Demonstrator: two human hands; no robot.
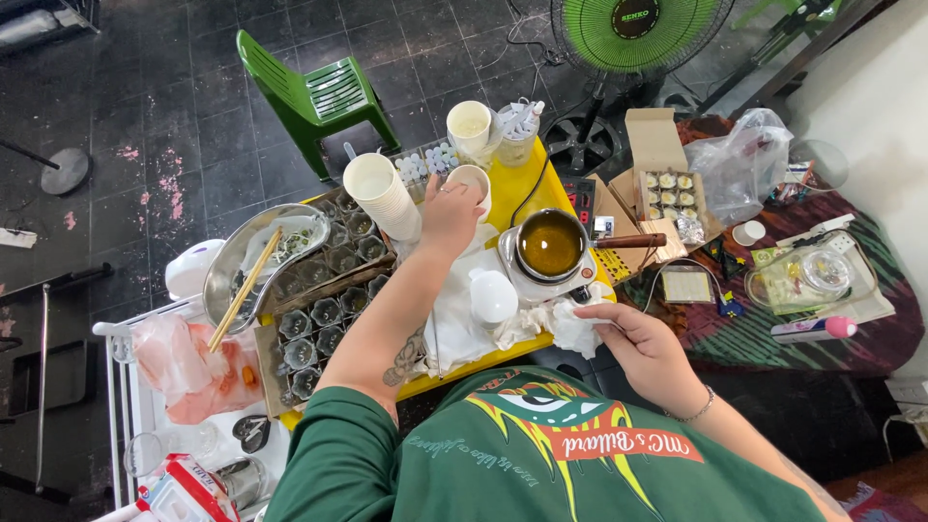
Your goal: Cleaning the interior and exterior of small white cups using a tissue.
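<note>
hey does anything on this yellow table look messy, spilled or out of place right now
Mostly clutter, no clear spill. Crumpled white tissue lies bunched beside the small pot of amber liquid, under the right hand. The chopsticks lean askew over the metal bowl's rim. The left hand rests at a paper cup.

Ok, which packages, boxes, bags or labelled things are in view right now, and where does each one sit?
Open brown cardboard box: right of the yellow table, holding small round cups.
Clear crumpled plastic bag: just right of that box.
Red-and-white printed carton: bottom left, on the white rack.
Pink translucent plastic bag: above the carton.
Round dark label: centre of the green fan.
</note>
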